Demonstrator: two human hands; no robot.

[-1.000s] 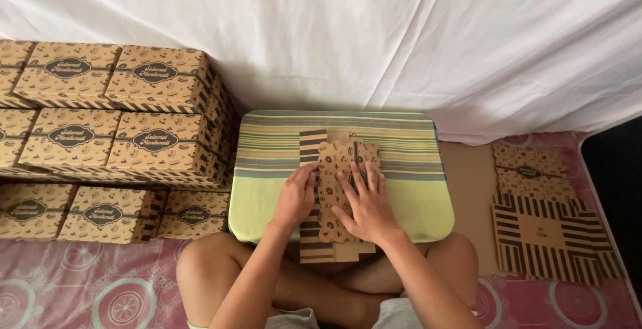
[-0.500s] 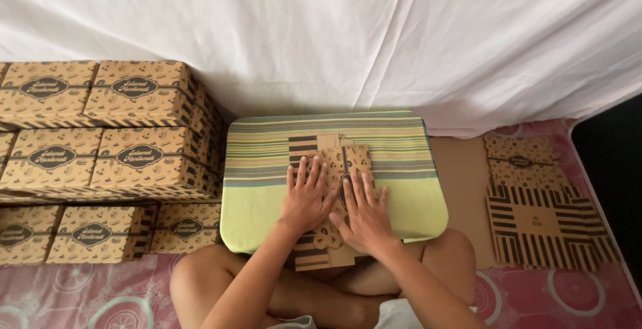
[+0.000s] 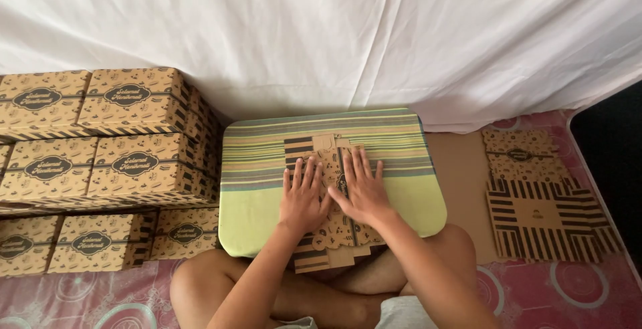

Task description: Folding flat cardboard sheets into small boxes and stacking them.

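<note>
Taking the striped lap table [image 3: 401,198] as the anchor: to its left rises a stack of finished boxes [image 3: 107,148], brown kraft cardboard with dark oval labels and black diagonal-striped edges, squared off and piled in rows, the lowest row resting on a pink patterned mat [image 3: 100,295]. The table itself is a smooth rounded rectangle, banded in green, yellow and grey lines at the back and plain pale green toward the front. Lying flat across its middle, and overhanging the near edge toward the crossed legs, is the flat box blank [image 3: 328,202], thin printed cardboard with small doodle patterns and black-striped flaps. The left hand [image 3: 302,195] presses palm-down on the blank's left half, fingers straight and spread wide, gripping nothing. Just beside it, thumbs nearly meeting, the right hand [image 3: 361,192] lies flat on the right half, its fingers likewise fanned and holding nothing. Right of the table, on a plain brown sheet, sits a pile of unfolded blanks [image 3: 542,202], striped tabs splayed outward. Behind everything hangs a creased white cloth [image 3: 334,35].
</note>
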